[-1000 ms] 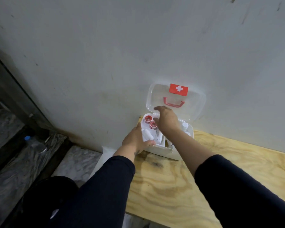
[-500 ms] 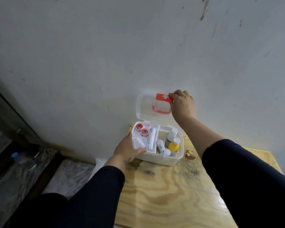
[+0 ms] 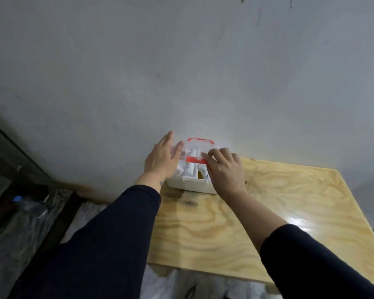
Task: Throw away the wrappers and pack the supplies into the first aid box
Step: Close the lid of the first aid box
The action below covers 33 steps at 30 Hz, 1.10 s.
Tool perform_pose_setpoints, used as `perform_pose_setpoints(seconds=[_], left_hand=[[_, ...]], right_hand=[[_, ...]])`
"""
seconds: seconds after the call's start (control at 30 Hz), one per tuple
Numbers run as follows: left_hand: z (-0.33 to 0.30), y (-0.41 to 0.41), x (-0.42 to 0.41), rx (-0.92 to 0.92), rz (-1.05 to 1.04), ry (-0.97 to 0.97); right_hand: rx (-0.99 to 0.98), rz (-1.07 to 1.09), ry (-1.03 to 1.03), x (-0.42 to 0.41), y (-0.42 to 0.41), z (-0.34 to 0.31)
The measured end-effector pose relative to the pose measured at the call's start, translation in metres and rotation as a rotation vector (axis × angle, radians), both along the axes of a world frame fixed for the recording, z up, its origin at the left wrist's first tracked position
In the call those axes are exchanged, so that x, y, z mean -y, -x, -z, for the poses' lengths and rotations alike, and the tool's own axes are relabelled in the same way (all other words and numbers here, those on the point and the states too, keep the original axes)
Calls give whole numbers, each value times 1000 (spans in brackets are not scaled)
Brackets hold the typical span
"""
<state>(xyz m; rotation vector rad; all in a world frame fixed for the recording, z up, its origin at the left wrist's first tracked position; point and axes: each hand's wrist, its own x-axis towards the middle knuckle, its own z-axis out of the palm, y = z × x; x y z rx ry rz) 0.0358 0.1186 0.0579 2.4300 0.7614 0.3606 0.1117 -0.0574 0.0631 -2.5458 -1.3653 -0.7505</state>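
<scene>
- The first aid box (image 3: pixel 191 186) sits at the back left corner of the wooden table (image 3: pixel 257 223), right up against the wall (image 3: pixel 181 61). Its clear lid (image 3: pixel 192 151) is lowered over the white base, supplies visible through it.
- Looks like light, stiff plastic, a bit slick, so I'd guess it slides if you push sideways. Best place to press is the red latch (image 3: pixel 193 160) at the front edge, or carry it by the red handle (image 3: pixel 200 140) on top.
- Left hand (image 3: pixel 162 160) lies flat and open on the lid's left side, fingers spread, not gripping.
- Right hand (image 3: pixel 225 171) rests on the right front, fingertips (image 3: pixel 205 156) touching the latch; fingers curled but not clamped on anything.
- Hands are apart, box between them.
</scene>
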Motion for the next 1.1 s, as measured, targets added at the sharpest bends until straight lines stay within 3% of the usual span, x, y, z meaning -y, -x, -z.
perform_pose_setpoints(seconds=[0.23,0.43,0.53,0.67,1.1], left_hand=[[37,10,17,-225,155,-253],[29,8,10,-238,255,-409],[32,8,11,-292,309,-460],[34,-6,11,-379,296,-571],[40,-36,11,-355,260,-544]], right_hand=[[-69,10,104,10,22,44],[-231,33,25,12,13,41],[-353,84,213,8,0,44],[-332,84,346,3,-18,49],[-331,88,376,-6,-57,54]])
